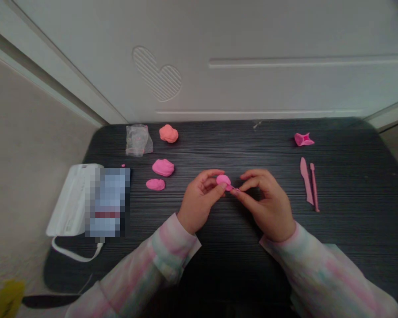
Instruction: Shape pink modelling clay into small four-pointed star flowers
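Over the middle of the dark table, my left hand (199,203) pinches a small flattened round piece of pink modelling clay (223,179) between thumb and fingers. Close by on the right is my right hand (268,205), its thumb and a finger closed at a thin, narrow end that sticks out from the clay. Whether that end is clay or a separate thin piece is too small to tell. Left of my hands lie a larger pink clay lump (163,167), a smaller pink lump (155,184) and an orange lump (169,133).
A clear plastic bag (138,140) lies at the back left. Nearer are a white device (73,198) with a cable and a blurred-out phone (109,203). On the right are a folded pink clay shape (304,139), a pink plastic knife (306,181) and a thin pink stick tool (314,187).
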Motion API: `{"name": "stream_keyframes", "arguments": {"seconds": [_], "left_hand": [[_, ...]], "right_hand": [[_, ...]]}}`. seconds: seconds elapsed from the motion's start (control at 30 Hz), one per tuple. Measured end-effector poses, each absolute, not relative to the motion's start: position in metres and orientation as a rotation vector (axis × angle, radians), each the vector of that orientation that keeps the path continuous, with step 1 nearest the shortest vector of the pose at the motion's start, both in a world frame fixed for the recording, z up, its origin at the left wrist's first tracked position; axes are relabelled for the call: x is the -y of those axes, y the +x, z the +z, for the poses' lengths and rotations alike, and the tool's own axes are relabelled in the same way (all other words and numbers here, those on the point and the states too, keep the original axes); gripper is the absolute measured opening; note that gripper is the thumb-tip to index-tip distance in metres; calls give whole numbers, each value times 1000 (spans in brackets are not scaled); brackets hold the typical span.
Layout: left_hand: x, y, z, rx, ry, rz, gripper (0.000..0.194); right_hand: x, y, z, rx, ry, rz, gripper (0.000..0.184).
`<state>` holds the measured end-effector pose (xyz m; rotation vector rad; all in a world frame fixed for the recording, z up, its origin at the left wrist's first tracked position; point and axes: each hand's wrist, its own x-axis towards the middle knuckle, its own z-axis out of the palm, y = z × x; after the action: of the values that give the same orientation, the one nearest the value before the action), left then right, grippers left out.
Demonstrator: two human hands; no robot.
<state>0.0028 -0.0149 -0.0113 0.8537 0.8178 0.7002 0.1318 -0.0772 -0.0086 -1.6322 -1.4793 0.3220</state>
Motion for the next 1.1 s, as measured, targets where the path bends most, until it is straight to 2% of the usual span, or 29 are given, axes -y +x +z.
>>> {"name": "stream_keyframes", "arguments": {"seconds": [0.17,0.33,0.5,0.7,0.83,1.0,1.1], "left_hand": [[15,2,-11,-789,868,692,22],[16,1,-11,-794,870,659,28],[13,0,-10,-818,910,572,30],[11,-1,-11,-799,881,540,29],[9,-1,-11,-784,840,574,28],[8,0,-10,-825,855,615,25],[9,1,-11,-830,836,635,26]], "right_hand": [[78,132,-10,1591,-1602,230,2],[78,131,-11,1716,-1583,54,3],[78,133,-12,1834,-1572,33,4],[79,131,-12,1803,-1561,160,3],[79,133,-11,1629,-1581,377,4],[76,139,-12,1339,-1622,545,24],[74,139,-15,1262,-1652,642,22]]}}
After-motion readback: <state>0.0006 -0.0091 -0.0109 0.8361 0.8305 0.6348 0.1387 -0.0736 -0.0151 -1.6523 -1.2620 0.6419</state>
